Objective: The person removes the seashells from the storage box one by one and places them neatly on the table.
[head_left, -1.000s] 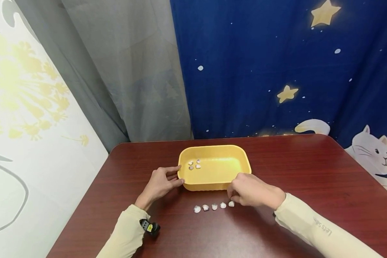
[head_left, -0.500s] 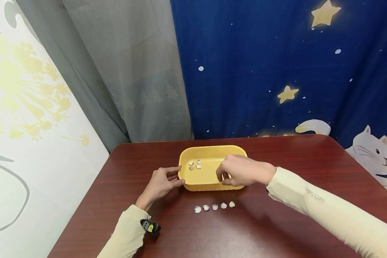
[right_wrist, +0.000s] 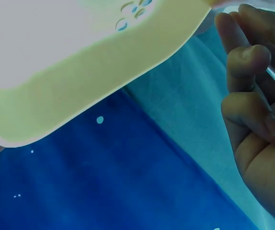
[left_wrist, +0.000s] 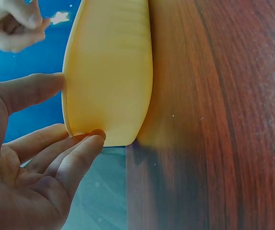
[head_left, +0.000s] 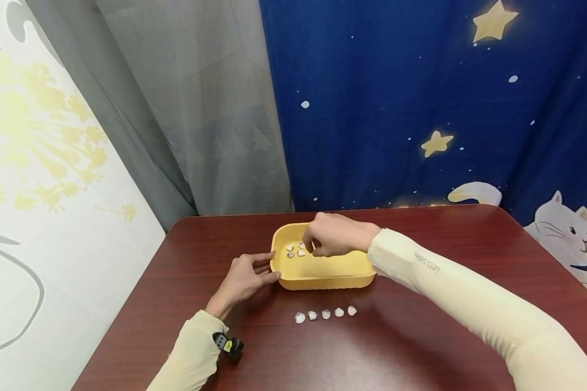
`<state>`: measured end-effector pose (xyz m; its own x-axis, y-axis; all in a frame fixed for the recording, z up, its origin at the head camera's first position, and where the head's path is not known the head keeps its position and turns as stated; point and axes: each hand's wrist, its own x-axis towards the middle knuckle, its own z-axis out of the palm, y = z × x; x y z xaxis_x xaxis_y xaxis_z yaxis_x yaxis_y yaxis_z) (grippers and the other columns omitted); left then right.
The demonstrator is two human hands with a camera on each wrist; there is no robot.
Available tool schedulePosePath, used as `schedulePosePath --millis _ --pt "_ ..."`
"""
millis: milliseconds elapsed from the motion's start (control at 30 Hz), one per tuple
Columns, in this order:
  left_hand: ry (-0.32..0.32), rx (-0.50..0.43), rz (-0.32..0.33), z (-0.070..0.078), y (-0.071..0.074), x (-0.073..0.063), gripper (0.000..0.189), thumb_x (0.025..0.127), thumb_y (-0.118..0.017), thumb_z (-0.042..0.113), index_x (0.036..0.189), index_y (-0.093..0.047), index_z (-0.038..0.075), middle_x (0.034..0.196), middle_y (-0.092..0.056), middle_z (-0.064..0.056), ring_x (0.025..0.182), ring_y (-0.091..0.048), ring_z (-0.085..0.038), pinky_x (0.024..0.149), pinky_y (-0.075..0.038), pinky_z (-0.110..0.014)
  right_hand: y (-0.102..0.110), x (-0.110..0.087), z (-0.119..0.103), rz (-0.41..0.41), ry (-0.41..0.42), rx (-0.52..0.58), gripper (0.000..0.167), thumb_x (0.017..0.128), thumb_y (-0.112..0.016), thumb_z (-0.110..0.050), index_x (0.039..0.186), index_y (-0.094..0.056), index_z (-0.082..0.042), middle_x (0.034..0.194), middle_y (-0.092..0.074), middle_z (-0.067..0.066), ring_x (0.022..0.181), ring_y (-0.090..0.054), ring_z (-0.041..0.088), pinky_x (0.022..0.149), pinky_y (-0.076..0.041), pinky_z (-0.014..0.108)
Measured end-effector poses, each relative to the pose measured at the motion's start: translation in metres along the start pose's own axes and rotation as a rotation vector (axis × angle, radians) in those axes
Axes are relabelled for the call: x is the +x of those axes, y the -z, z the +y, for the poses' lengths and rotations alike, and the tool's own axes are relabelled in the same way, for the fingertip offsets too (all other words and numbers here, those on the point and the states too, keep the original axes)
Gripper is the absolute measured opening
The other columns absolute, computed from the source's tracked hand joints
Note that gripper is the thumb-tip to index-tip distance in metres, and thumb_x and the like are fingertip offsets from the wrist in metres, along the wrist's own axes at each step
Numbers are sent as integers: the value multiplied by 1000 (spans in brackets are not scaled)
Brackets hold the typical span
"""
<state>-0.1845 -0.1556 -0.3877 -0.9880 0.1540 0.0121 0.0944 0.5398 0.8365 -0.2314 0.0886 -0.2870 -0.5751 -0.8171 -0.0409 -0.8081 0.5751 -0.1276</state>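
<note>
A yellow plastic tub [head_left: 332,282] stands on the table with several small seashells [head_left: 290,255] inside at its left end. My left hand [head_left: 244,279] holds that end, thumb at the near corner and fingers along the side; the left wrist view shows fingertips [left_wrist: 98,136] against the tub wall. My right hand [head_left: 335,234] hovers over the tub close to the shells, fingers bent and no shell visible between them. In the right wrist view its thumb and fingers stand loosely bent. In front of the tub lies a row of several pale seashells [head_left: 326,314].
The dark red wooden table [head_left: 445,260] ends in a rounded far edge before a blue star curtain [head_left: 386,108] and a grey curtain [head_left: 215,108]. A white patterned panel [head_left: 54,244] stands at the left. A black wrist device [head_left: 229,345] sits on the left sleeve.
My right hand has let go of the rightmost shell in the row and moved up and left over the tub toward the shells inside. The left hand stays at the tub's end.
</note>
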Motion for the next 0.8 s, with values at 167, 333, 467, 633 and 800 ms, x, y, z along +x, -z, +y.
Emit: schedulePosePath --millis 167,333,467,633,800 --pt "3 1 17 -1 1 -2 57 84 -81 15 136 -63 6 138 -65 -13 116 -70 -24 90 -62 -34 -6 22 7 1 -8 14 6 89 -74 -14 89 -78 -19 81 -72 -5 68 -60 6 63 -54 21" --pt "-11 -6 8 -1 0 -3 57 84 -81 15 137 -62 4 138 -64 -16 116 -70 -26 89 -62 -34 -19 45 16 -8 -34 14 10 88 -73 -11 84 -78 -19 81 -72 -4 69 -61 8 63 -54 21" --pt "-5 -4 11 -1 -1 -3 57 83 -81 14 136 -62 3 137 -64 -17 115 -71 -27 89 -62 -34 -34 62 24 -40 -77 8 10 89 -73 -10 84 -78 -17 83 -72 -5 71 -61 9 64 -54 22" --pt "-20 -1 9 -1 -1 -2 57 83 -81 14 135 -62 1 136 -65 -18 115 -70 -27 89 -62 -33 -52 78 30 -82 -128 -45 10 88 -73 -8 87 -80 -16 88 -74 -3 75 -60 11 68 -56 25" --pt "-33 -2 9 -2 -1 0 57 84 -81 14 135 -62 0 136 -64 -19 115 -70 -28 89 -62 -31 -69 87 37 -91 -178 -72 13 88 -73 -8 86 -78 -20 93 -72 -2 80 -59 13 72 -56 27"
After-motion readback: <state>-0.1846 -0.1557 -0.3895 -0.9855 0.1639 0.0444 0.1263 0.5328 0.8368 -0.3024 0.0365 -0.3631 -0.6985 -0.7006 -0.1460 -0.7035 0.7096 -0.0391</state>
